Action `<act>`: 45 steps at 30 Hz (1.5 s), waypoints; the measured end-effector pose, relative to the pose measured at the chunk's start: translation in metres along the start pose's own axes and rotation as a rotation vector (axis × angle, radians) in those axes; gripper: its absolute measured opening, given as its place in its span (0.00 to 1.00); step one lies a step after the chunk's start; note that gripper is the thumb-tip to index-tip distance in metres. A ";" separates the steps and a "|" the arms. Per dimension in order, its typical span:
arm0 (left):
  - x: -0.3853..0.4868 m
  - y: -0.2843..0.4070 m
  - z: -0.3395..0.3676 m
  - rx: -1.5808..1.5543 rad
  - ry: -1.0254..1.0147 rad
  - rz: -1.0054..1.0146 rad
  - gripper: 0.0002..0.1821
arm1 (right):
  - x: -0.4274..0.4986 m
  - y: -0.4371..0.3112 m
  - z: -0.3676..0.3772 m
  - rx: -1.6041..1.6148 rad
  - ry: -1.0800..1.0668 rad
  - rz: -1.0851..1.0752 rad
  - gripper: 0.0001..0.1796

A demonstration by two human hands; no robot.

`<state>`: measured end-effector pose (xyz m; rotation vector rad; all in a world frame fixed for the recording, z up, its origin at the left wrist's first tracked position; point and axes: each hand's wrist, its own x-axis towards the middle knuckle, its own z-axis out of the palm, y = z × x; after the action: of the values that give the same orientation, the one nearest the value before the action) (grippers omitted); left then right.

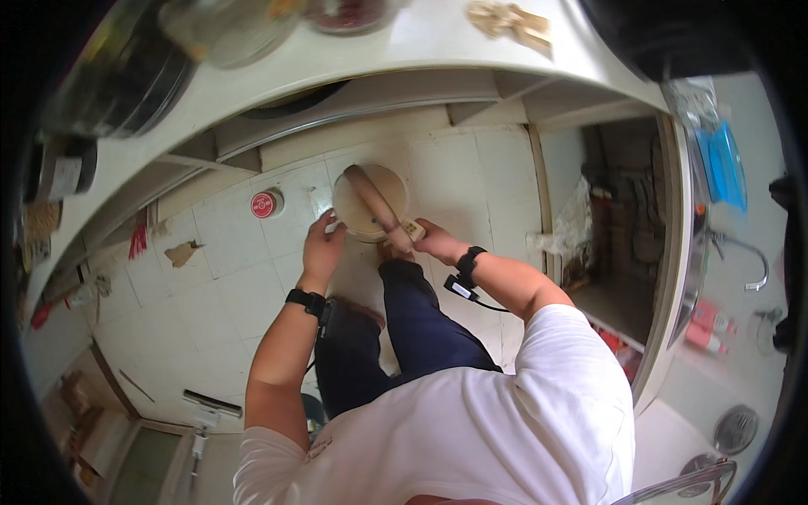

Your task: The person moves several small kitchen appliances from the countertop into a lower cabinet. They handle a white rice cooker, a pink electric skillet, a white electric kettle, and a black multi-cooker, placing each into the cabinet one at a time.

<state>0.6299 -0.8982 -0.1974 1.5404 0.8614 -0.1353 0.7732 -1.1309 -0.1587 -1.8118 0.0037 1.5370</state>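
Note:
A round, pale-topped tub or stool (372, 214) stands on the tiled floor before my feet. A long brown rod-like thing (377, 201), blurred, slants across its top towards my right foot. My right hand (440, 242) grips a small cream block (413, 230) with dark marks, at the near end of the rod. Whether block and rod are joined, I cannot tell. My left hand (324, 243) holds nothing, its fingers apart and close to the left rim of the round top. A jar with a red lid (264, 205) stands on the floor farther left.
A white counter (429, 38) with glass jars curves overhead, above open shelving. To the right are an open under-sink cabinet (622, 208) and a faucet (757, 265). A torn brown scrap (183, 253) and a floor squeegee (211, 404) lie to the left.

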 end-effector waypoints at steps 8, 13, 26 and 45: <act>0.062 0.032 -0.018 0.095 -0.409 0.005 0.25 | -0.021 -0.013 0.007 0.240 0.355 0.134 0.21; 0.091 0.040 0.027 0.156 -0.772 -0.042 0.25 | -0.031 0.021 0.014 0.454 0.588 0.166 0.18; 0.220 0.120 0.118 0.501 -1.363 0.336 0.34 | -0.038 -0.048 0.010 0.940 0.915 0.381 0.25; 0.315 0.748 0.479 0.115 -1.643 1.388 0.56 | -0.283 -0.411 -0.415 0.899 1.494 -0.025 0.38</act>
<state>1.4794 -1.1277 0.1406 1.2355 -1.4920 -0.3277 1.2306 -1.1809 0.2985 -1.6780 1.1358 -0.1975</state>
